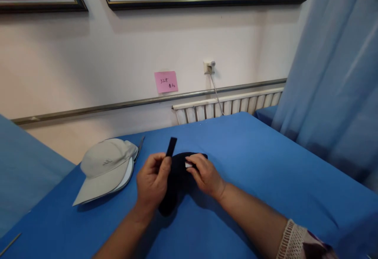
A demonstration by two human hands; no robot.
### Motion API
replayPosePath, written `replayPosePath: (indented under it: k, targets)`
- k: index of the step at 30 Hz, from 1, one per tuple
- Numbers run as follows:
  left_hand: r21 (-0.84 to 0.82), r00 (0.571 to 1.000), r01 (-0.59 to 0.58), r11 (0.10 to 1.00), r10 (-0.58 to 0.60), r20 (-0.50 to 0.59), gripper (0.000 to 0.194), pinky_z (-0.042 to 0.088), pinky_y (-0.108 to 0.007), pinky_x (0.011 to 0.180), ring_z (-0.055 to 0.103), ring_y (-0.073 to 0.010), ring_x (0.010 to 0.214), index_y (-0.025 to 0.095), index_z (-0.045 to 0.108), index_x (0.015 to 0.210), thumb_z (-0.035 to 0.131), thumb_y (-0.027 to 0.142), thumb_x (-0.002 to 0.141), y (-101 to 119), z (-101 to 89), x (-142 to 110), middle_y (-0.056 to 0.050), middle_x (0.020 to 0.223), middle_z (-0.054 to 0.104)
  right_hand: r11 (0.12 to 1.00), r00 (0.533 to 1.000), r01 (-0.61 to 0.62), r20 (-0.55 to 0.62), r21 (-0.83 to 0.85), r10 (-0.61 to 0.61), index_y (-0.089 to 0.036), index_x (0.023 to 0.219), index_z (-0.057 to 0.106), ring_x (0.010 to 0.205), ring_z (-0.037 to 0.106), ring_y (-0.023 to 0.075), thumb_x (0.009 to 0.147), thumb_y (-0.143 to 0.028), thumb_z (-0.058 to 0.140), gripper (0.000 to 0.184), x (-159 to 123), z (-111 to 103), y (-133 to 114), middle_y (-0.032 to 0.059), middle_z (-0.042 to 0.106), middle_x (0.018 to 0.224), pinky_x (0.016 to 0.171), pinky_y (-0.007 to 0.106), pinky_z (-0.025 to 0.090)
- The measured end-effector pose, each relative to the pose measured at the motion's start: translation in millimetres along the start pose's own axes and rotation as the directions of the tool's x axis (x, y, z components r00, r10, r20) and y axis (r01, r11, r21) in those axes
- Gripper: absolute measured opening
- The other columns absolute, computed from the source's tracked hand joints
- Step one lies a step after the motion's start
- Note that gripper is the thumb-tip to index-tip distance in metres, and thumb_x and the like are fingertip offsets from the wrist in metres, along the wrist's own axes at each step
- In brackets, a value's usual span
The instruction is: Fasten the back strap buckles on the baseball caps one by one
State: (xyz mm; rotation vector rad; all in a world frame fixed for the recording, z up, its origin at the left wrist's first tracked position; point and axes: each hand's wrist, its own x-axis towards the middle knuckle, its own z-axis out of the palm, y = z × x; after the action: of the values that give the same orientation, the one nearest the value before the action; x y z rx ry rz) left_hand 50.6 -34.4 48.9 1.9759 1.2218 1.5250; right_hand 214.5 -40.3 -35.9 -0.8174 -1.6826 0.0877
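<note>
A black cloth item, most likely a cap (177, 174), rests on the blue table cover (260, 168) between my hands. My left hand (152, 182) is closed, thumb on top, around a flat black strap (171, 146) whose end sticks up past the fingers. On the other side, my right hand (207, 175) pinches a small white piece (188, 164), perhaps a label, against the black cloth. Its fingers hide part of that piece. How the strap joins the cloth is hidden behind my left hand.
Left of my hands lie stacked caps, a light grey one (108, 162) on top. A thin stick (10, 245) lies at the lower left. Behind the table are a radiator (206, 111), a pipe (126, 104) and a plugged-in cord (217, 93). A blue curtain (333, 73) hangs at right.
</note>
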Motion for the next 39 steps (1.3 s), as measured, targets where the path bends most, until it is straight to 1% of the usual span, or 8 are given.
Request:
replayPosePath:
  k: [5, 9, 14, 21, 25, 31, 34, 39]
  targets:
    - [-0.047, 0.954, 0.258, 0.965, -0.247, 0.168, 0.034, 0.044, -0.022, 0.051, 0.052, -0.0121, 0.052, 0.018, 0.06, 0.073, 0.052, 0.048, 0.089, -43, 5.5, -44, 0.002, 0.058, 0.056, 0.988, 0.967, -0.142, 0.206, -0.057, 0.15, -0.018, 0.11, 0.056, 0.097, 0.058, 0.0222, 0.093, -0.015, 0.047, 0.02, -11, 14, 11, 0.0107, 0.06, 0.102, 0.085, 0.038, 0.051]
    - [-0.059, 0.916, 0.325, 0.944, -0.298, 0.27, 0.047, 0.053, -0.031, 0.067, 0.066, -0.0205, 0.071, 0.016, 0.069, 0.076, 0.045, 0.054, 0.09, -61, 2.9, -34, -0.008, 0.075, 0.072, 0.949, 0.918, -0.289, 0.244, -0.125, 0.312, -0.018, 0.102, 0.056, 0.091, 0.058, 0.0206, 0.092, -0.016, 0.047, 0.013, -15, 13, 34, 0.0085, 0.06, 0.099, 0.081, 0.037, 0.049]
    - [0.095, 0.911, 0.28, 0.955, -0.296, 0.287, 0.031, 0.052, -0.031, 0.069, 0.067, -0.022, 0.075, 0.018, 0.07, 0.068, 0.063, 0.047, 0.079, -74, 0.6, -10, -0.007, 0.079, 0.074, 0.913, 0.898, -0.408, 0.173, -0.01, 0.403, -0.02, 0.101, 0.056, 0.088, 0.059, 0.0174, 0.093, -0.022, 0.048, 0.011, -22, 11, 56, 0.0051, 0.063, 0.095, 0.083, 0.034, 0.047]
    - [0.093, 0.716, 0.475, 0.875, -0.446, 0.537, 0.024, 0.037, -0.022, 0.039, 0.047, -0.0102, 0.038, 0.019, 0.061, 0.084, 0.069, 0.037, 0.07, -77, 9.8, -1, 0.006, 0.055, 0.057, 0.781, 0.812, -0.582, 0.109, 0.227, 0.573, -0.019, 0.095, 0.056, 0.082, 0.059, 0.0158, 0.091, -0.032, 0.048, 0.016, -25, 18, 73, 0.0024, 0.063, 0.088, 0.079, 0.032, 0.047]
    - [0.285, 0.775, 0.112, 0.952, -0.263, 0.575, 0.018, 0.043, -0.025, 0.052, 0.061, -0.0159, 0.059, 0.02, 0.065, 0.088, 0.066, 0.03, 0.073, -77, 16.2, -6, -0.001, 0.07, 0.067, 0.769, 0.815, -0.572, 0.091, 0.285, 0.572, -0.019, 0.095, 0.056, 0.082, 0.06, 0.015, 0.09, -0.032, 0.049, 0.015, -27, 11, 70, 0.002, 0.063, 0.088, 0.08, 0.032, 0.048]
    - [0.48, 0.836, -0.325, 0.815, 0.011, 0.548, 0.024, 0.048, -0.037, 0.078, 0.063, -0.0269, 0.095, 0.022, 0.067, 0.105, 0.06, 0.03, 0.084, -84, 25.3, -11, -0.009, 0.105, 0.069, 0.887, 0.855, -0.461, 0.282, 0.027, 0.435, -0.02, 0.101, 0.055, 0.082, 0.059, 0.0158, 0.09, -0.024, 0.05, 0.013, -38, -26, 52, 0.0025, 0.063, 0.09, 0.078, 0.032, 0.047]
    - [0.466, 0.88, -0.301, 0.832, 0.053, 0.473, 0.021, 0.049, -0.037, 0.082, 0.064, -0.0255, 0.094, 0.019, 0.067, 0.102, 0.054, 0.023, 0.086, -84, 28.6, -8, -0.009, 0.1, 0.069, 0.921, 0.85, -0.383, 0.365, -0.065, 0.379, -0.021, 0.108, 0.054, 0.086, 0.06, 0.0176, 0.09, -0.022, 0.05, 0.018, -35, -36, 43, 0.004, 0.064, 0.095, 0.081, 0.034, 0.047]
    - [0.272, 0.991, -0.044, 0.961, 0.009, 0.13, 0.028, 0.051, -0.035, 0.086, 0.066, -0.0219, 0.094, 0.02, 0.067, 0.11, 0.054, 0.031, 0.087, -62, 22.2, 17, -0.006, 0.105, 0.072, 0.974, 0.88, -0.205, 0.417, -0.098, 0.227, -0.021, 0.111, 0.054, 0.09, 0.06, 0.0212, 0.093, -0.022, 0.048, 0.019, -25, -36, 28, 0.0075, 0.063, 0.099, 0.082, 0.038, 0.048]
